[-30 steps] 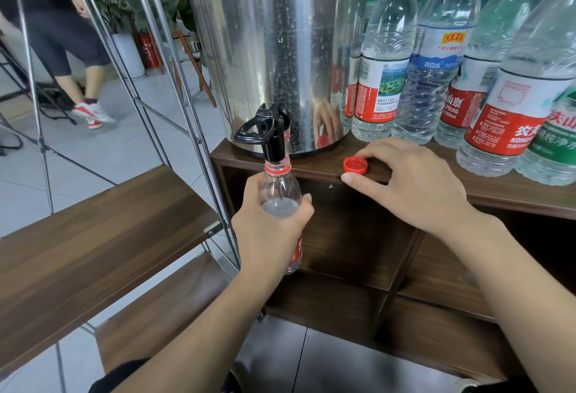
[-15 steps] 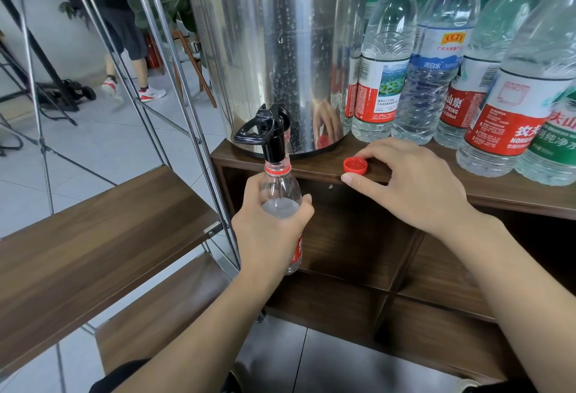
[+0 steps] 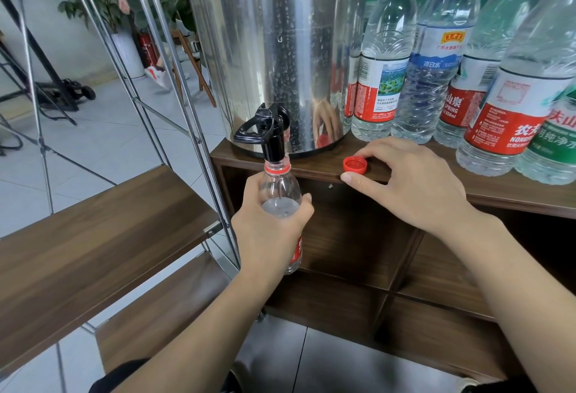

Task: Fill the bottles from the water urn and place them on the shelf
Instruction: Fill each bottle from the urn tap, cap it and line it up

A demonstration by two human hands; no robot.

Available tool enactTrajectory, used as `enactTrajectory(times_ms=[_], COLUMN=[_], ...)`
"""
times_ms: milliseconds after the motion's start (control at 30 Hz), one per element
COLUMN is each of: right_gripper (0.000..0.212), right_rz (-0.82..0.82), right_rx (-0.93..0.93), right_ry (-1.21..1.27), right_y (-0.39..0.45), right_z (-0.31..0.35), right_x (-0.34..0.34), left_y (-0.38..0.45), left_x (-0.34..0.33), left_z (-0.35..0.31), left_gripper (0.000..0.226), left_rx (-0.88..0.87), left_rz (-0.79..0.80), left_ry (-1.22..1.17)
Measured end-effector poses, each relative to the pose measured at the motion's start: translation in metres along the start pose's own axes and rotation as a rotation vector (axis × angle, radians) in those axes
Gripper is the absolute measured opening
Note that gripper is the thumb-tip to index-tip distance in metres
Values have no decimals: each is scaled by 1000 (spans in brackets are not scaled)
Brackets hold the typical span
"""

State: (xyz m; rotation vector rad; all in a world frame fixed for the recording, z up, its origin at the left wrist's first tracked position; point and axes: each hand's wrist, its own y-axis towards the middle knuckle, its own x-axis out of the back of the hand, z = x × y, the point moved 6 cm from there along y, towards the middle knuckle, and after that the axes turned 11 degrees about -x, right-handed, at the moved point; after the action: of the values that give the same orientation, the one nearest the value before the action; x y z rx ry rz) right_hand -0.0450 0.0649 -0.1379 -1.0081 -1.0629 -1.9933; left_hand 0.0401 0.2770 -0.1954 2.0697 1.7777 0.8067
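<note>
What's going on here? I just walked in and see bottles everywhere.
A person is filling a plastic bottle at the black tap of a steel water urn. The left hand grips the bottle under the spout, with water up near its shoulder. The right hand rests on the wooden cabinet top, fingers around the bottle's red cap lying there. More bottles stand beside the urn. The wooden shelf on the left holds none in view.

Floor: pale grey tiles point(image 3: 103, 143) | Wall: plain white point(image 3: 46, 18), daylit | Furniture: dark wood cabinet point(image 3: 358, 246) with open compartments; metal-framed rack point(image 3: 174, 87) with wood-grain boards | Far left: leafy potted plant point(image 3: 103, 5), red fire extinguisher point(image 3: 146, 49), wooden stool legs point(image 3: 199, 77)
</note>
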Motion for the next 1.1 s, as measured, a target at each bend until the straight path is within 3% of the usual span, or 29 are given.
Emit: enactTrajectory(times_ms=[1100], right_gripper=[48], right_rz=[-19], right_rx=[14], right_ry=[7], right_y=[-1], right_z=[1], right_x=[1], left_y=[-1], left_x=[-1], left_z=[0], left_gripper=[48], left_rx=[25], left_rz=[-7], left_ry=[-44])
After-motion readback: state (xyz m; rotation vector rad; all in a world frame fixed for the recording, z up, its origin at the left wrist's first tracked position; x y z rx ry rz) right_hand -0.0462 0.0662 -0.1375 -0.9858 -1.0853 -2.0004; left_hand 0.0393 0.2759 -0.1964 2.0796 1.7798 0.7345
